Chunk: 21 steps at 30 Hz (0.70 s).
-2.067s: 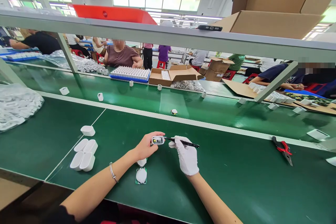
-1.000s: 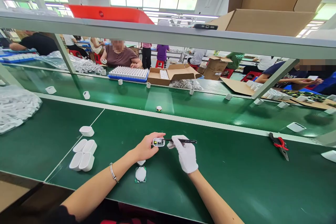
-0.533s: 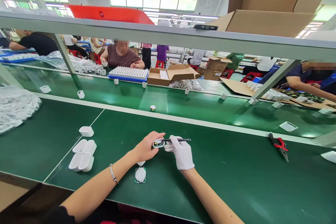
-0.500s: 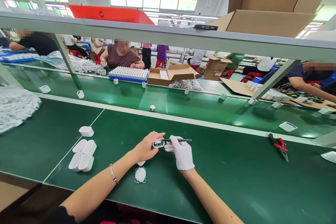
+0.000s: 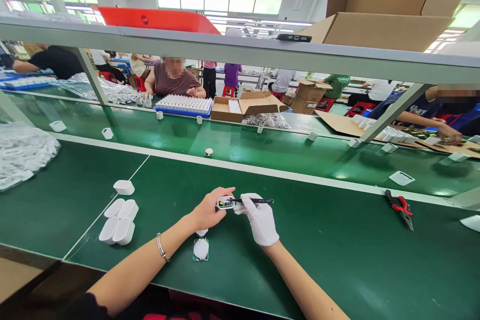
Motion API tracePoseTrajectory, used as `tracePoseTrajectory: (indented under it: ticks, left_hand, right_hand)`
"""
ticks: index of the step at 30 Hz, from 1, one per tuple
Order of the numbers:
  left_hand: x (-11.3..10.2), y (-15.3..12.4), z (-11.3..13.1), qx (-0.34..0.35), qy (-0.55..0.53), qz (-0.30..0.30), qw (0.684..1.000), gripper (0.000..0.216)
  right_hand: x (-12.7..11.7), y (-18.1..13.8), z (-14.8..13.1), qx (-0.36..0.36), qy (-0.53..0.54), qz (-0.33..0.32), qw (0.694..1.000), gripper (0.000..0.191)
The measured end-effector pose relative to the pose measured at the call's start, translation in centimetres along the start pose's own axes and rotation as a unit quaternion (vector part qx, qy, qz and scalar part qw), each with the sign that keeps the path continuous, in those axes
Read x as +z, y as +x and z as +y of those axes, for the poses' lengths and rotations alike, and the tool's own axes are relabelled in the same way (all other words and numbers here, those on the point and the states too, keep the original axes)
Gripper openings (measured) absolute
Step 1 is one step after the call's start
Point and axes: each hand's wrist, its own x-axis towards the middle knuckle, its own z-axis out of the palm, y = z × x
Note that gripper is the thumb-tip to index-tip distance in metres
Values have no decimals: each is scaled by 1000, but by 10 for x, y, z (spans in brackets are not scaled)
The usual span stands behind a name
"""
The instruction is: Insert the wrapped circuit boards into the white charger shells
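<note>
Directly between the hands (image 5: 208, 211), white casing (image 5: 226, 208)

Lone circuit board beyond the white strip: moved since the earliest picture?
Yes, left: the lone circuit board was right of the blue tray in the image; now it appears below the tray's right end.

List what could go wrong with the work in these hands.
The black tool in the gloved right hand reaches the opening of the white housing; a slip might damage the parts inside.
The bare left hand grips the housing close to the tool's tip and could get jabbed.
A circuit board lies near the left hand; a careless sweep might knock it.
</note>
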Motion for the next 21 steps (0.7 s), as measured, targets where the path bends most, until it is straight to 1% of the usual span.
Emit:
tracePoseTrajectory:
  ticks: [4, 8, 12, 14, 16, 17, 19, 21]
  left_hand:
    - [2, -1, 0, -12, 7, -9, 1000, 68]
    - [3, -1, 2, -20, 9, -17, 1000, 70]
    - [3, -1, 3, -20, -1, -11, 1000, 71]
    - [2, 0, 3, -19, -13, 1, 1000, 71]
    - [1, 1, 2, -12, -28, 20, 999, 72]
    - [0, 1, 1, -5, -37, 29, 999, 73]
    - [-2, 1, 1, 5, -54, 39, 998, 78]
    - [-2, 1, 2, -7, -72, 31, 997, 86]
  right_hand:
    - [0, 2, 1, 13, 28, 25, 999, 37]
    - [0, 2, 1, 31, 42, 17, 998, 37]
    - [-5, 3, 0, 3, 23, 34, 999, 36]
    - [-10, 4, -3, -29, 20, 61, 998, 35]
    - [-15, 4, -5, -84, -2, 84, 993, 34]
    - [-16, 2, -6, -120, -22, 83, 989, 32]
    - [-14, -3, -5, -193, -71, 46, 978, 27]
    - [-9, -10, 0, -233, -119, -16, 965, 24]
